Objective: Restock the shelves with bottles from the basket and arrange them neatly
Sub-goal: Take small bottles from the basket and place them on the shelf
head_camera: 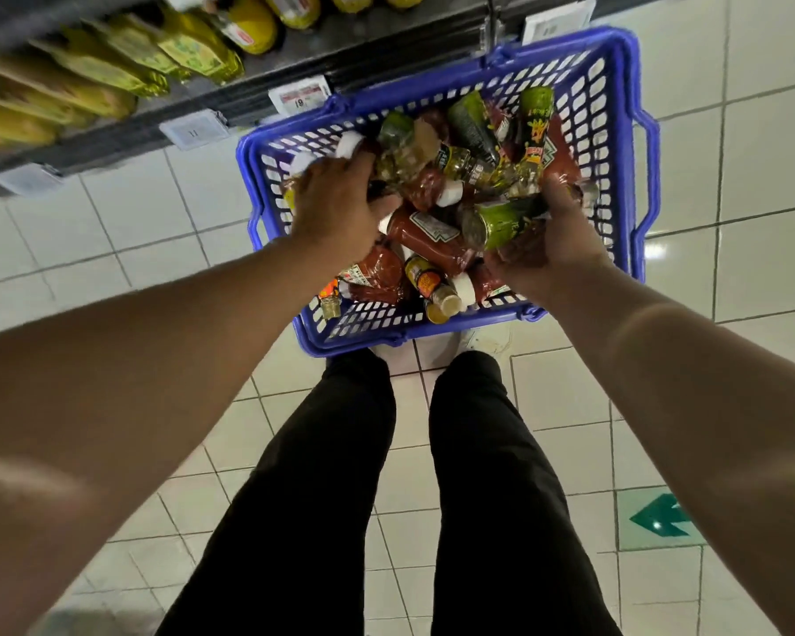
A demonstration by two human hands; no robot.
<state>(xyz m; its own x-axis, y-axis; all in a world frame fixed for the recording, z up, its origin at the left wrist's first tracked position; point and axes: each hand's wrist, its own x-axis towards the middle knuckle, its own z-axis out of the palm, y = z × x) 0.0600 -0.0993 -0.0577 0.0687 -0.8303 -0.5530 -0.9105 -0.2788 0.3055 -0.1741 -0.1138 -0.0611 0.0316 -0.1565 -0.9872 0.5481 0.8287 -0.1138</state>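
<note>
A blue plastic basket [625,130] stands on the tiled floor below me, filled with several sauce bottles lying in a heap: red ketchup bottles [425,234] with white caps and green-labelled bottles [471,123]. My right hand [554,236] grips a green-labelled bottle [508,220] lying on its side at the basket's right. My left hand [336,204] reaches down into the left part of the basket, its fingers curled among the bottles near a white cap [350,144]; what it holds is hidden under the hand.
A dark shelf [230,103] with price tags runs along the top left, stocked with yellow bottles [193,52]. My legs in black trousers stand just behind the basket. A green arrow marker [659,516] lies on the floor at right.
</note>
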